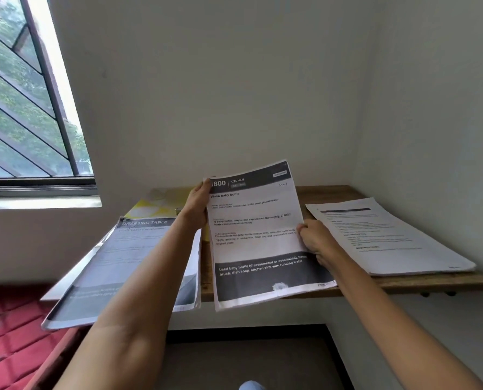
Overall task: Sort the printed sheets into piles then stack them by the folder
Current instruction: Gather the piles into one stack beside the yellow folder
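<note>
Yellow folder (147,211) mostly hidden under pile (139,254); left grip (198,204), right grip (316,237) both pinching kitchen sheet (257,220) edges.

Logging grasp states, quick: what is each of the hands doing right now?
Left hand: grips the kitchen sheet at its top left corner.
Right hand: grips the same sheet's right edge.

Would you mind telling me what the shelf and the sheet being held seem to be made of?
The shelf looks like wood, matte brown, with grain showing along its front edge. The held sheet looks like thin matte office paper, printed in black; its lower edge curls.
</note>
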